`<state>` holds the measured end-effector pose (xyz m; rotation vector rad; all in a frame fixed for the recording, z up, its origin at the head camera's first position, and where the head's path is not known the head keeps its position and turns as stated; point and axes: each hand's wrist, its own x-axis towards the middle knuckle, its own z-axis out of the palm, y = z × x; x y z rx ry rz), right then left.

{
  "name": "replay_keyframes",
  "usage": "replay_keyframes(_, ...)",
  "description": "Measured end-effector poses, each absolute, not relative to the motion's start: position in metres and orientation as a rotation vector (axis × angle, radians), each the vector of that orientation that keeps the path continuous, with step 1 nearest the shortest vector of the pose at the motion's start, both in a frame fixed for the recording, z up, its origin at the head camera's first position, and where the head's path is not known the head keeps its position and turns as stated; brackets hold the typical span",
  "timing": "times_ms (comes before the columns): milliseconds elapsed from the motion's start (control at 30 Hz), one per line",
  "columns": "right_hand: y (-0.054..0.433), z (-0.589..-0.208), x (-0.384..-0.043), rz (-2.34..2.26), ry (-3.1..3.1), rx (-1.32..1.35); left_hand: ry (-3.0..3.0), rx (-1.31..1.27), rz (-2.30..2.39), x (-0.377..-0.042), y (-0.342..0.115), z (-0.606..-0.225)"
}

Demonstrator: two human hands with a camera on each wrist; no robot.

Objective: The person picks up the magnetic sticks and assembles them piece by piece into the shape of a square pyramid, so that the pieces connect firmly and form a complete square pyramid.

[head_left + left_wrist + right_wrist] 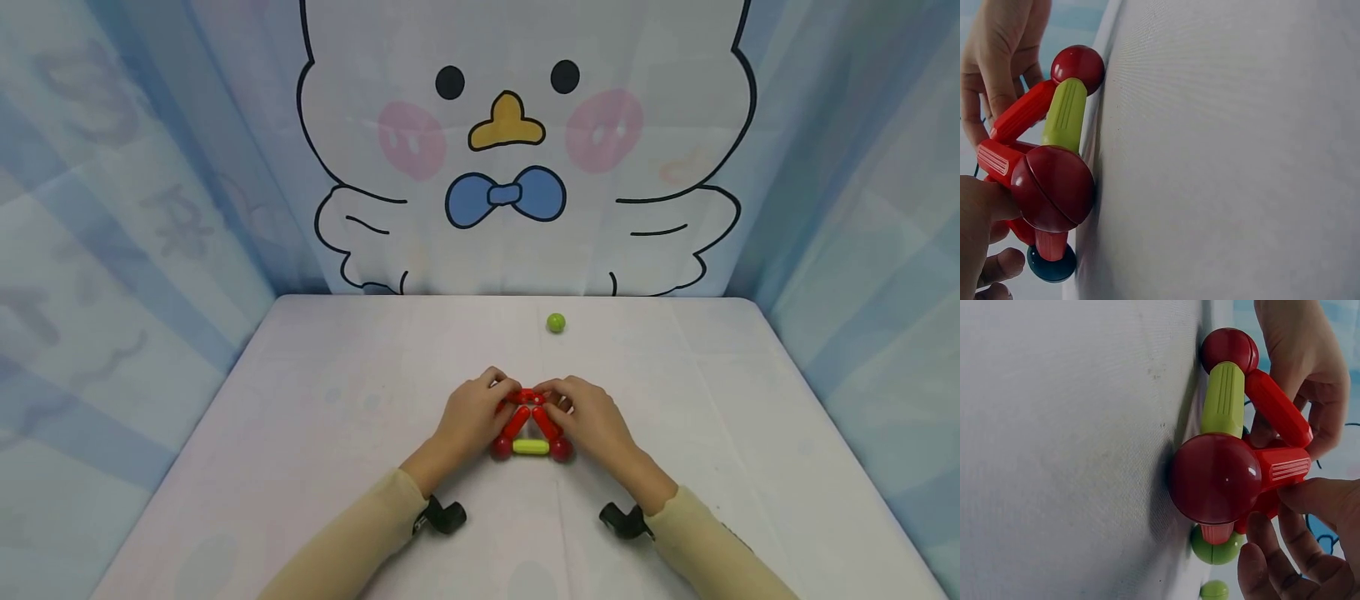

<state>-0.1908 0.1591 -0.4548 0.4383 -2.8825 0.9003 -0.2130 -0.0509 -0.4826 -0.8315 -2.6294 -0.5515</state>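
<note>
A small frame of magnetic rods and balls stands on the table between both hands. In the head view, two dark red balls, a left ball [502, 448] and a right ball [561, 450], are joined by a yellow-green rod [531, 447]. From each ball a red rod leans up and inward. My left hand [472, 414] pinches red rods on the left side; its wrist view shows a blue ball [1052, 265] low at the back. With thumb and fingers my right hand [588, 417] pinches a red rod [1285, 469] near its upper end. Behind it sits a green ball [1216, 545].
A loose green ball [556, 323] lies near the far edge of the white-covered table [337, 358]. Behind the table hangs a printed cloth [660, 100], with blue-patterned curtains at both sides. Black wrist cameras are strapped at both sleeves.
</note>
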Motion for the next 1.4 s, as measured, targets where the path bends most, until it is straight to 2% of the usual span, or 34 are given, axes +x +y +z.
replay_keyframes(267,0.161,-0.454,-0.188,0.930,-2.892,0.454,-2.711,-0.813,-0.569,-0.210,-0.051,-0.480)
replay_keyframes(500,0.170,-0.455,-0.199,0.968,-2.929,0.391,-3.000,-0.751,-0.841,-0.214,-0.068,-0.458)
replay_keyframes(733,0.187,-0.461,-0.226,0.910,-2.976,0.329,-3.249,-0.903,-0.985,-0.216,-0.083,-0.436)
replay_keyframes(1100,0.201,-0.464,-0.276,0.815,-3.215,0.193,-3.253,-0.960,-0.793,-0.213,-0.074,-0.456)
replay_keyframes(1400,0.194,-0.462,-0.306,0.777,-3.195,0.137,-3.288,-0.899,-0.797,-0.213,-0.075,-0.454)
